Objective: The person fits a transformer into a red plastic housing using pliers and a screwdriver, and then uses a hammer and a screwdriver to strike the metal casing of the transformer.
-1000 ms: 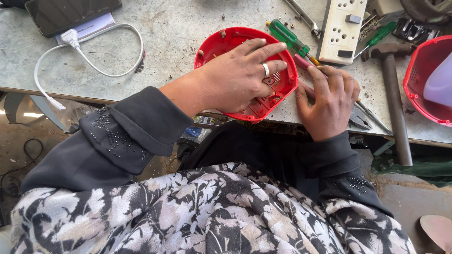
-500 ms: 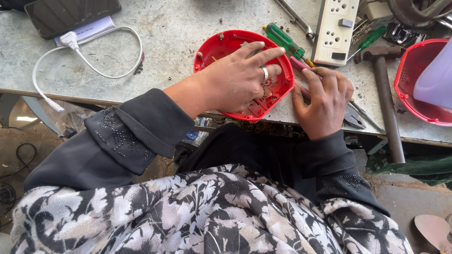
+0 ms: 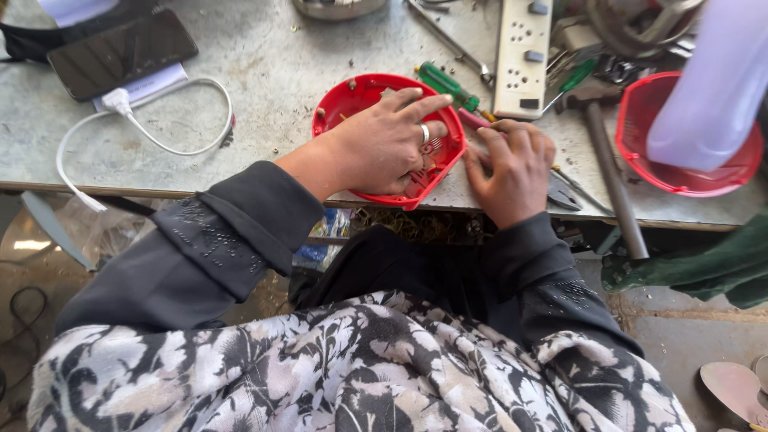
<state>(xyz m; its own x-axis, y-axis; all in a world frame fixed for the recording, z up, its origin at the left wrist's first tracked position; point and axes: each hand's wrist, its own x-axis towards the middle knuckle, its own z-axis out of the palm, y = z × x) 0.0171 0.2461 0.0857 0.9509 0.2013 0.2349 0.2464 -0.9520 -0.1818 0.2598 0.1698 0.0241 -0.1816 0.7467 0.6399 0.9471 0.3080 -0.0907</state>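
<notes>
While my left hand (image 3: 384, 144) lies spread flat inside the red round housing (image 3: 352, 100) at the bench (image 3: 264, 72) edge, holding it down, my right hand (image 3: 516, 168), fingers curled, contents unclear, rests just beside it, so seating a part calls for steady downward pressure.

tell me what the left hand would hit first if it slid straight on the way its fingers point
Probably the green-handled screwdriver, lying just past the red round housing that the left hand rests on; then the white power strip. Heights are unclear.
</notes>
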